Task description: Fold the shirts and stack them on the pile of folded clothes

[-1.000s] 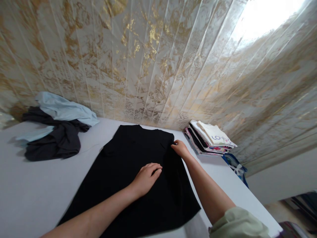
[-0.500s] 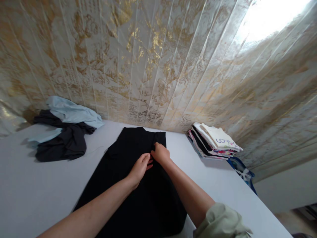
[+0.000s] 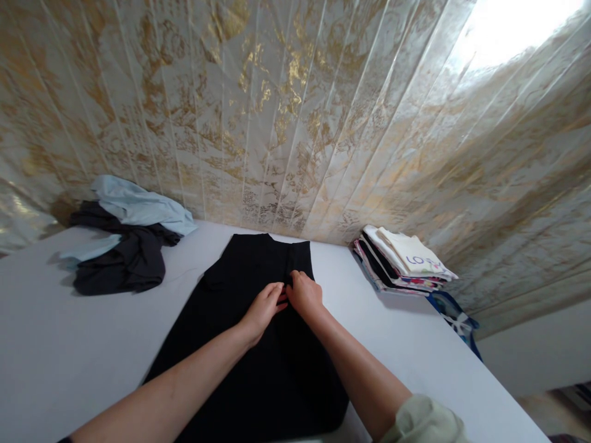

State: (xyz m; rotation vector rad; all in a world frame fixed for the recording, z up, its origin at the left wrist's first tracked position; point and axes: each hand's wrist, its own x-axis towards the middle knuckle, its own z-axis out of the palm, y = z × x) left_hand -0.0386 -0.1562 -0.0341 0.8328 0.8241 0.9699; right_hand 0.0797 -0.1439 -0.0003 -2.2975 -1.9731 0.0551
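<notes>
A black garment (image 3: 258, 363) lies flat on the white table (image 3: 83, 357), its right side folded inward toward the middle. My left hand (image 3: 263, 307) rests on the cloth near its upper middle, fingers stretched flat. My right hand (image 3: 305, 294) sits right beside it, fingers curled and pressing or pinching the folded edge of the garment. The two hands touch at the fingertips.
A loose heap of dark and pale blue clothes (image 3: 124, 243) lies at the back left. A stack of folded clothes (image 3: 404, 261) stands at the back right, a blue bag (image 3: 455, 317) past the table's edge beside it. A gold-patterned wall (image 3: 295, 123) closes the far side.
My right hand pulled the garment's right side inward to the middle and came to meet my left hand. The garment is narrower than a second ago. Since half a second ago little has moved.
</notes>
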